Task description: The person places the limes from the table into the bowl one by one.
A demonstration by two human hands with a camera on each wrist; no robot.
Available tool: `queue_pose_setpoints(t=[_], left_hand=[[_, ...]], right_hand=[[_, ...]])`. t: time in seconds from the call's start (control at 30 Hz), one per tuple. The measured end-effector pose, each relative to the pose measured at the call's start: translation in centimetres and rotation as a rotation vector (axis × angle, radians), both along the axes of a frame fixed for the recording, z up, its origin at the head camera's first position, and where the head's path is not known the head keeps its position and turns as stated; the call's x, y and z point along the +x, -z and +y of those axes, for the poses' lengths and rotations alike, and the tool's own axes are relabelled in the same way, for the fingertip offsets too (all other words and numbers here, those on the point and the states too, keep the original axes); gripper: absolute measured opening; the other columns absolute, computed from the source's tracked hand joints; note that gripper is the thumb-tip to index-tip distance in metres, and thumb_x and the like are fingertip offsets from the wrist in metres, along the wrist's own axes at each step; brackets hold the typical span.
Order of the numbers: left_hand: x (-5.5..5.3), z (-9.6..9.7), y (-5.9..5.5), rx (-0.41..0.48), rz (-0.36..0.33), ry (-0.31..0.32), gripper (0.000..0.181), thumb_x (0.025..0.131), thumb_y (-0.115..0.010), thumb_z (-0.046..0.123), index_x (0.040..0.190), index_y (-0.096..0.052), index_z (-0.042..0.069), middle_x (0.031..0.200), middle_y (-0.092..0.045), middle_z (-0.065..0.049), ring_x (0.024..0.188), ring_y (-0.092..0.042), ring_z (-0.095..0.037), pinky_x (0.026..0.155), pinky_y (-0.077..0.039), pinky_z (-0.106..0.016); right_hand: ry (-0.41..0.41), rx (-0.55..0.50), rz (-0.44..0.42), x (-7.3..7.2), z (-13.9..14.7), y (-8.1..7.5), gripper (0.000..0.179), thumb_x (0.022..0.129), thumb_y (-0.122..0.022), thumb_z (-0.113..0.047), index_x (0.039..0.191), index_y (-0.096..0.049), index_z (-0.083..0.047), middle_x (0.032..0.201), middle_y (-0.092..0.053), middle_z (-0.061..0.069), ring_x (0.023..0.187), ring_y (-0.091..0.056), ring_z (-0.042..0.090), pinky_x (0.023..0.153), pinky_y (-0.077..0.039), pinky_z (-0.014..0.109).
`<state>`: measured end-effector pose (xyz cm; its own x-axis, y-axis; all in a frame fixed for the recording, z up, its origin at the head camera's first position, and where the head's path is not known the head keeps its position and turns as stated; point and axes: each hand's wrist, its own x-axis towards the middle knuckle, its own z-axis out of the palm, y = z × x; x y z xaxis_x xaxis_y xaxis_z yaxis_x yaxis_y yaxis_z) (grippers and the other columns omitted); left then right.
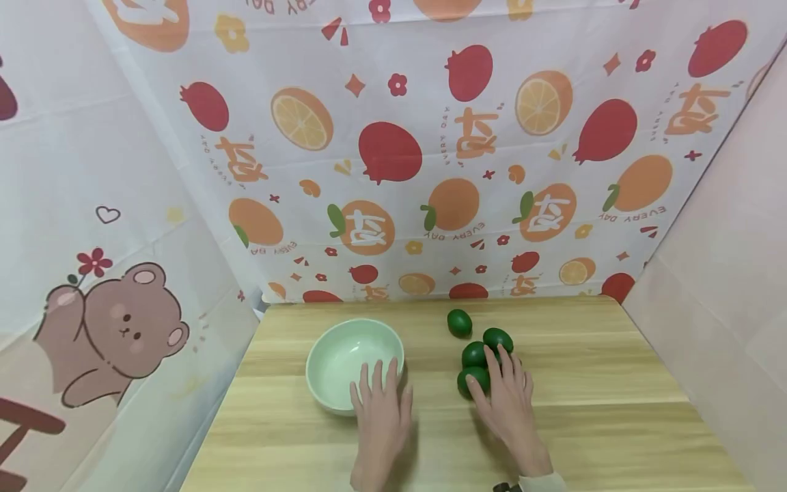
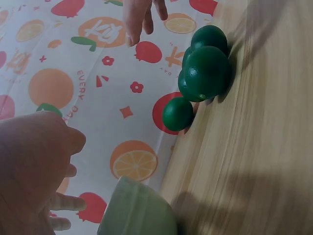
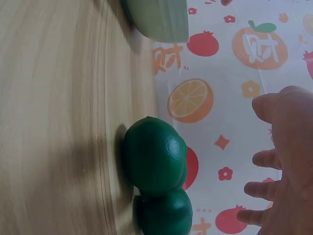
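Observation:
A pale green bowl (image 1: 332, 362) stands on the wooden table. Over its near right rim hovers my left hand (image 1: 382, 417), fingers straight and spread, holding nothing; the left wrist view has this hand (image 2: 34, 166) above the bowl (image 2: 139, 210). Several dark green limes (image 1: 473, 381) lie right of the bowl, most of them clustered together. My right hand (image 1: 509, 400) is above the cluster with its fingers extended. In the right wrist view, that hand (image 3: 288, 166) appears apart from the limes (image 3: 154, 156). Its fingers partly hide the cluster from the head camera.
One lime (image 1: 459, 323) lies apart, behind the cluster. A fruit-print cloth (image 1: 393, 225) hangs along the table's back edge. A bear-print cloth (image 1: 132, 328) hangs at the left, and a pale wall (image 1: 725, 273) stands at the right. Bare wood (image 1: 590, 424) extends right of the limes.

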<state>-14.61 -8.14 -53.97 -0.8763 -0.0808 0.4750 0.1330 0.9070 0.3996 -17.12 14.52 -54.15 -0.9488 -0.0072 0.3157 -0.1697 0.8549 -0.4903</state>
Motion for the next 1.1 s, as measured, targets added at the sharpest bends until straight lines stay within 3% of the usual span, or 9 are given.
queue_pose_setpoints(t=[0.17,0.37,0.53,0.93,1.1], left_hand=[[-0.3,-0.1,-0.2,0.005,0.022,0.0,0.051,0.098,-0.063,0.029,0.144,-0.053,0.011,0.143,-0.057,-0.025,0.141,-0.039,-0.053,0.113,-0.031,-0.081],[-0.3,-0.5,-0.3,0.006,0.002,-0.008,0.049,0.1,-0.06,0.031,0.144,-0.053,0.01,0.142,-0.057,-0.025,0.142,-0.039,-0.051,0.115,-0.03,-0.08],[-0.5,-1.1,-0.3,-0.001,-0.024,-0.012,0.05,0.102,-0.057,0.034,0.146,-0.051,0.011,0.143,-0.057,-0.025,0.142,-0.038,-0.051,0.117,-0.029,-0.08],[-0.6,-3.0,-0.5,-0.017,-0.002,-0.04,0.048,0.1,-0.058,0.033,0.142,-0.054,0.008,0.139,-0.059,-0.025,0.138,-0.041,-0.051,0.113,-0.032,-0.079],[-0.8,-4.1,-0.8,-0.011,-0.054,-0.051,0.049,0.102,-0.054,0.034,0.143,-0.053,0.008,0.141,-0.057,-0.025,0.14,-0.039,-0.051,0.115,-0.03,-0.078]], right_hand=[[0.004,0.009,-0.017,-0.6,0.6,0.0,0.07,0.102,-0.054,-0.05,0.157,-0.036,-0.01,0.164,-0.031,0.024,0.15,-0.024,0.05,0.116,-0.028,0.077],[-0.007,0.013,-0.007,-0.7,1.3,-0.3,0.071,0.102,-0.055,-0.05,0.156,-0.036,-0.008,0.163,-0.03,0.024,0.149,-0.026,0.049,0.115,-0.031,0.076],[-0.018,0.017,-0.001,-0.7,1.7,-0.6,0.071,0.101,-0.056,-0.049,0.155,-0.037,-0.007,0.163,-0.031,0.025,0.148,-0.03,0.048,0.114,-0.035,0.077],[-0.05,0.027,0.023,-0.9,1.8,-1.1,0.069,0.098,-0.064,-0.044,0.152,-0.042,-0.006,0.159,-0.036,0.027,0.143,-0.038,0.051,0.105,-0.043,0.078],[-0.063,0.054,0.066,-1.6,2.0,-1.2,0.069,0.097,-0.066,-0.043,0.15,-0.044,-0.005,0.157,-0.04,0.026,0.141,-0.042,0.051,0.1,-0.049,0.075]])
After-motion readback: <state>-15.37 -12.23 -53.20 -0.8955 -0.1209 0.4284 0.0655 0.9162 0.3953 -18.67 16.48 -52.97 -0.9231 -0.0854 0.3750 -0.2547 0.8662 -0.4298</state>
